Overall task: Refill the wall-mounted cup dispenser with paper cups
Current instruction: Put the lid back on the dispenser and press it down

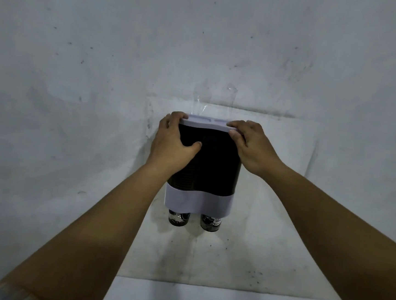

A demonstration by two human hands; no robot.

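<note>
- The cup dispenser (205,167) hangs on the grey, scuffed wall (80,56) at the centre of the frame: a dark, tinted body between a pale lid (207,123) on top and a pale band (198,202) at the bottom.
- Ribbed rims of stacked cups show faintly through the lower part of the tinted body.
- Two paper cups (178,218) with dark printed patterns stick out side by side beneath the pale band, bottoms down.
- The left hand (174,145) wraps the upper left corner of the dispenser; its fingers lie over the lid's left end and its thumb presses on the dark front, so its grip is closed on the dispenser.
- The right hand (252,146) pinches the lid's right end, fingers on top and thumb under the edge, its grip closed on the lid.
- A strip of clear tape (211,98) runs up the wall just above the lid.
- Both bare forearms reach up from the lower corners of the frame.
</note>
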